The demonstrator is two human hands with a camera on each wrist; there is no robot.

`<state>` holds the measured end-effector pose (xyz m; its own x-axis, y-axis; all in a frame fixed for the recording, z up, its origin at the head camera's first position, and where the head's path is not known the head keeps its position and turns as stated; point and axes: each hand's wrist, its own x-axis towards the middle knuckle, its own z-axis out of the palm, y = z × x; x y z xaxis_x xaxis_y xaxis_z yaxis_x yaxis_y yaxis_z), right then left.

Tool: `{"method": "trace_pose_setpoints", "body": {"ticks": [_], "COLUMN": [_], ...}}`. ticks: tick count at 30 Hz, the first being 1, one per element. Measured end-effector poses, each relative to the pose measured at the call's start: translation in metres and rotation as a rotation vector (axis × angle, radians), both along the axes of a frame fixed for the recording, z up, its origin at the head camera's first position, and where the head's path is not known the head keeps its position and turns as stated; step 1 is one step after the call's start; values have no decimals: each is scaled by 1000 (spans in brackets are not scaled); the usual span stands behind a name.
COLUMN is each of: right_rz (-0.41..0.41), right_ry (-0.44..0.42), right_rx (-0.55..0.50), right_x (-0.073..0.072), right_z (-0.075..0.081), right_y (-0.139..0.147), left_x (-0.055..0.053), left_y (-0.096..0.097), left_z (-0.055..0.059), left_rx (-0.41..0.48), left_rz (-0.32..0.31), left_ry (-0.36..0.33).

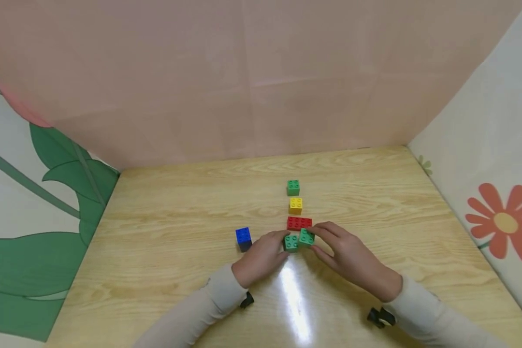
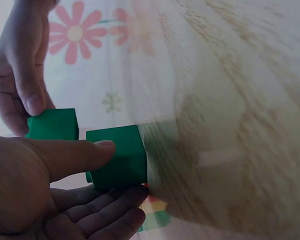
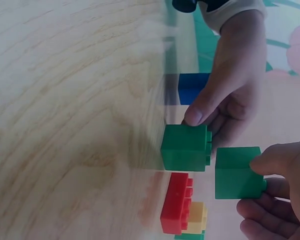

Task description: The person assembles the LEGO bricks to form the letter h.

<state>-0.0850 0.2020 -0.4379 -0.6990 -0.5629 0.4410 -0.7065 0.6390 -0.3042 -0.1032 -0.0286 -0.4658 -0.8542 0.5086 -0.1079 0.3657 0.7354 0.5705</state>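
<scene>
My left hand (image 1: 261,256) pinches a square green toy brick (image 1: 291,243) between thumb and fingers; it stands on the wooden table with its studs up. In my right hand (image 1: 352,253) is a second green brick (image 3: 235,175), pinched by thumb and fingertips. The right wrist view shows this one held off the tabletop, slightly higher than the left brick, with a narrow gap between the two. Just behind them lies a long red brick (image 1: 299,223), close to the right fingertips. A blue brick (image 1: 243,239) stands left of my left hand.
Beyond the red brick, a yellow brick (image 1: 296,206) and another green brick (image 1: 293,187) stand in a line toward the back. A pinkish sheet (image 1: 243,96) hangs behind the table (image 1: 165,217); flower-patterned panels flank it on both sides.
</scene>
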Motion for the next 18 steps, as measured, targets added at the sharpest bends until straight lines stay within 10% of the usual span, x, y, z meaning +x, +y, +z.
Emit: {"method": "trace_pose_setpoints", "body": {"ticks": [18], "right_rz": [81], "right_ry": [-25], "right_rx": [-30], "right_x": [1], "right_z": [3], "right_y": [-12], "left_x": [4], "left_y": [-4], "left_z": [2], "left_rx": [76], "left_rz": [-41], "left_ry": [-16]}}
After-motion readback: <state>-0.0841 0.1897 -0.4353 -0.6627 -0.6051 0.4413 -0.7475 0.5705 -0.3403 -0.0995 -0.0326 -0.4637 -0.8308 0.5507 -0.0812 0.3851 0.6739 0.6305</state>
